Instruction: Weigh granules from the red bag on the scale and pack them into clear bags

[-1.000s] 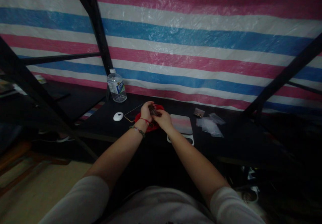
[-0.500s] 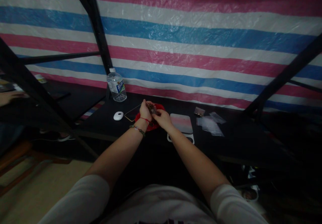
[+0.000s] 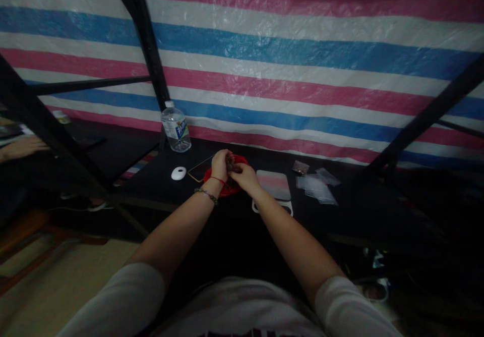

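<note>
Over a red bowl [image 3: 229,191], both hands meet around what looks like a small clear plastic bag with brown pieces [image 3: 231,165]. My left hand [image 3: 220,164], with a red cord and a beaded bracelet at the wrist, curls round its left side. From the right, my right hand [image 3: 245,177] pinches it between thumb and fingers. The dim light and my fingers hide most of the bag and what lies in the bowl. Just right of the right hand sits a kitchen scale [image 3: 273,185] with a pale top.
Flat clear bags [image 3: 318,187] and a small filled bag [image 3: 300,167] lie at the right. Left of the bowl are a phone [image 3: 200,170], a white mouse-like object [image 3: 178,173] and a plastic bottle [image 3: 176,129]. Another person's hand [image 3: 26,147] shows far left. Black posts [image 3: 149,59] flank the table.
My left hand has turned slightly, its fingers closing further over the bag's top. The right hand keeps its pinch in nearly the same place.
</note>
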The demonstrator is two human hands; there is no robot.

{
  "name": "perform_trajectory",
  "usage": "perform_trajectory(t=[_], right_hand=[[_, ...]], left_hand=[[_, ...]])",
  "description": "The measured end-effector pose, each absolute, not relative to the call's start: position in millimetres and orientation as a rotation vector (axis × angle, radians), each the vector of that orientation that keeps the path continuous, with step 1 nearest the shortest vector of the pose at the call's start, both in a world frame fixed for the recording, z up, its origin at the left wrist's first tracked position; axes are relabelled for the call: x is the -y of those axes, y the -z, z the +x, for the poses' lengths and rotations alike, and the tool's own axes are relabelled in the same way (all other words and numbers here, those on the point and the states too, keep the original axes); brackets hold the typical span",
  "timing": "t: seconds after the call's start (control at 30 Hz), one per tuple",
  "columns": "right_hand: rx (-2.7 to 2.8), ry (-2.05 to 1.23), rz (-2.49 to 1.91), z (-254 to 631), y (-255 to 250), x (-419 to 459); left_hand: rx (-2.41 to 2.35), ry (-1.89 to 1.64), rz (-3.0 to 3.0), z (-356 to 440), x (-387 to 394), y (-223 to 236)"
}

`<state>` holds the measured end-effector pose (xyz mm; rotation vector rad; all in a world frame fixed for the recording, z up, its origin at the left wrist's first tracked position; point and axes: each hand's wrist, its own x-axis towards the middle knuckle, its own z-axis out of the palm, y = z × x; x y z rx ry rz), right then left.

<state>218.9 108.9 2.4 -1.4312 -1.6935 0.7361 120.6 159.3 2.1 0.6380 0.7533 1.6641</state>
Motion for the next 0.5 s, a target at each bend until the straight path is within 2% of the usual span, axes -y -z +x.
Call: perform_trajectory(t=[0.23,0.5], right_hand=[[1.617,-0.76,-1.383,215.2,1.4,-109.3],[1.576,-0.85,-1.331,211.9,4.9,-110.5]], left_hand=[[-0.814,-1.624,0.916,112.1,-156.1,0.8],[-0.803,-1.541,0.882,110.4,-146.9,-4.8]])
